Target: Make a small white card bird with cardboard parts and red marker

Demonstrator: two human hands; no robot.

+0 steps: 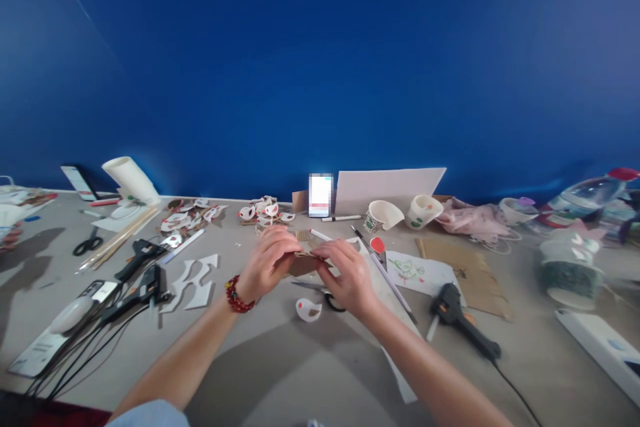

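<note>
My left hand point(269, 261), with a red bead bracelet on its wrist, and my right hand point(349, 275) meet over the middle of the table. Between their fingertips is a small brown piece of cardboard point(304, 267), partly covered by the fingers. Both hands are closed on it from opposite sides. Just below them on the table lies a white paper bird point(309, 309) with a red spot and a brownish wing. Scissors point(333, 301) lie beside it, partly hidden under my right hand.
Glue guns point(139, 293) with cords lie at left, and another glue gun point(463, 320) at right. Several paper birds point(266, 211) are piled at the back. Paper cups point(423, 211), a lit phone point(320, 196) and a cardboard sheet point(470, 273) stand or lie around. Another person's hand point(13, 237) shows far left.
</note>
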